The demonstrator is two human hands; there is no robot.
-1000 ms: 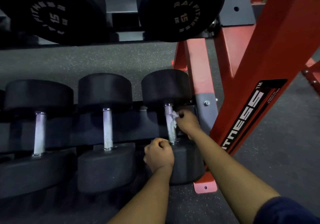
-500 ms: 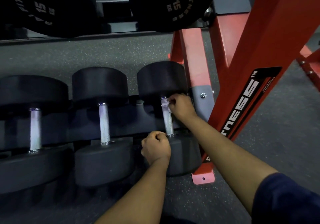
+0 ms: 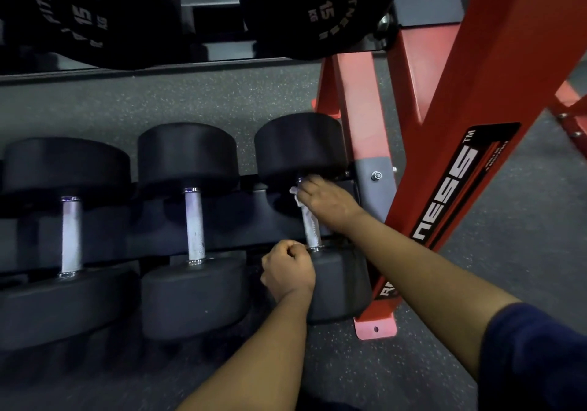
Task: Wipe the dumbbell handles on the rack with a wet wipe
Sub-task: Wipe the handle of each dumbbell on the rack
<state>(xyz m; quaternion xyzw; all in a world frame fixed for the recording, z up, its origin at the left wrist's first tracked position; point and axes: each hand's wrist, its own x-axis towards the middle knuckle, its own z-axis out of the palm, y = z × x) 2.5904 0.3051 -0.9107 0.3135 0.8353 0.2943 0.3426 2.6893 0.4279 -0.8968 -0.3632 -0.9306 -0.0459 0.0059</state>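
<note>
Three black dumbbells lie on the low rack shelf, each with a silver handle. My right hand [image 3: 327,202] presses a white wet wipe [image 3: 296,195] against the top of the rightmost handle [image 3: 310,229], just under the far head [image 3: 298,145]. My left hand [image 3: 289,271] is a closed fist resting on the near head [image 3: 340,286] of that same dumbbell, by the handle's lower end. Bare and untouched, the middle handle [image 3: 194,225] and the left handle [image 3: 71,236] stand to the left.
Two large 15 kg dumbbell heads [image 3: 320,7] sit on the upper shelf overhead. A red rack upright [image 3: 470,131] slants close on the right, its foot plate [image 3: 376,328] bolted to the speckled grey floor [image 3: 524,252].
My right hand with the wipe has slid up the rightmost handle, from its middle to just under the far head. The left fist has stayed on the near head.
</note>
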